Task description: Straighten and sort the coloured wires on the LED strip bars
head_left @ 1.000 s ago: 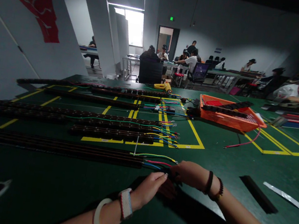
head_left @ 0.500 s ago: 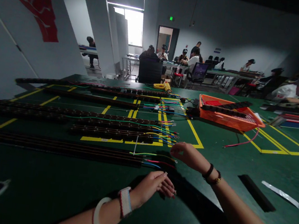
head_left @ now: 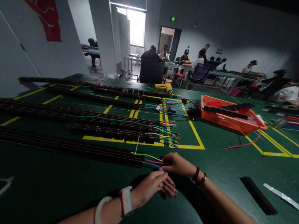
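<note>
Near the middle of the head view, my right hand [head_left: 180,166] has its fingers curled round the ends of the wires [head_left: 154,162], in yellow-green, red and blue. These come out of a long black strip bundle [head_left: 83,149] lying flat on the green table [head_left: 53,183]. The wire tips are hidden by the fingers. Just below and nearer to me, my left hand [head_left: 152,186] rests with its fingers stretched out and nothing in them. A white cable tie [head_left: 137,145] stands up from the bundle.
Farther back lie more black strips with coloured wires [head_left: 113,133]. An orange basket [head_left: 228,125] holds black pieces, beside a yellow heat gun [head_left: 164,87]. At right are a black strip [head_left: 258,196] and a white strip [head_left: 282,196]. Several people sit beyond.
My right hand has come down and left, from above the wires onto their ends, and its fingers have closed. My left hand has hardly moved.
</note>
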Motion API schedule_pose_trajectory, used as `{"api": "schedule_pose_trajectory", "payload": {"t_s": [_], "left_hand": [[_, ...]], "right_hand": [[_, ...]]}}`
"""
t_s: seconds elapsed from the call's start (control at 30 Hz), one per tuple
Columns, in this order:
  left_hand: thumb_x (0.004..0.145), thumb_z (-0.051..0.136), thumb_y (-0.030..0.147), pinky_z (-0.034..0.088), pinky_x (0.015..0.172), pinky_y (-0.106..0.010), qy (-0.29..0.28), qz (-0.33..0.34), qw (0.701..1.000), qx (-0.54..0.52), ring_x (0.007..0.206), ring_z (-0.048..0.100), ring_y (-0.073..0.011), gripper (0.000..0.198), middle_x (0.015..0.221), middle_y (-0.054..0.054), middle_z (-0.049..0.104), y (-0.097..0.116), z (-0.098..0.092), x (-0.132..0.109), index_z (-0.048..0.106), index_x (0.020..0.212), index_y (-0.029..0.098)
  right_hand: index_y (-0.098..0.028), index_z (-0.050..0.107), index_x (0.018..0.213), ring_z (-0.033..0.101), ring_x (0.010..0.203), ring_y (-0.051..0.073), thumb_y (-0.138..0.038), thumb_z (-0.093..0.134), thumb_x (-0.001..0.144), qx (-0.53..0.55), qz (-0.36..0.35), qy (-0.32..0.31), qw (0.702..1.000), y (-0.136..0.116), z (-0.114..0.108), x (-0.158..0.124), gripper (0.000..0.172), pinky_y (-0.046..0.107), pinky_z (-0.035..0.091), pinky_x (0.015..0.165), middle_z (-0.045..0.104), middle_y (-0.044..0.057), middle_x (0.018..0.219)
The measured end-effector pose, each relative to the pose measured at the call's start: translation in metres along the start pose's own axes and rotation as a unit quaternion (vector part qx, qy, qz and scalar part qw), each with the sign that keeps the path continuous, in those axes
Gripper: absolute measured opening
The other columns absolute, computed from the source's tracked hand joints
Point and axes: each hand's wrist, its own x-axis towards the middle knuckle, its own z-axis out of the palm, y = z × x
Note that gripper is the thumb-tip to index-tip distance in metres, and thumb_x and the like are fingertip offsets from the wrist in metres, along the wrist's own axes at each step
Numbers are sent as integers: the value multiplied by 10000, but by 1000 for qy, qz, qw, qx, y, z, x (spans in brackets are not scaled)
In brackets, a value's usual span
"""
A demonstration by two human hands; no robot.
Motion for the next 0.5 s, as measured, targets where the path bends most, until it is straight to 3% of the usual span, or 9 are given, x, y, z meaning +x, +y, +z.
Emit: {"api": "schedule_pose_trajectory", "payload": {"t_s": [0.23, 0.37, 0.5], "left_hand": [[849, 507, 356, 466, 788, -374, 4, -5, 998, -58, 767, 671, -219, 286, 837, -150, 706, 4, 0, -1, 623, 849, 95], [873, 480, 331, 425, 909, -399, 4, -21, 983, -184, 867, 658, -217, 279, 912, -146, 699, 5, -5, 3, 612, 933, 92], [893, 464, 341, 408, 946, -349, 32, -11, 958, -285, 928, 631, -182, 271, 942, -105, 686, 5, -8, 5, 615, 938, 120]], "right_hand": [[-141, 679, 731, 494, 621, 99, -293, 595, 840, -83, -38, 68, 994, -8, 6, 0, 205, 227, 332, 628, 618, 12, 668], [-168, 638, 640, 490, 690, 132, -283, 605, 839, -231, -54, 117, 964, -23, 3, -3, 232, 296, 303, 740, 604, 10, 656], [-167, 623, 684, 472, 693, 159, -221, 514, 891, -351, -87, 89, 928, -36, 5, -6, 240, 328, 310, 724, 604, 32, 697]]}}
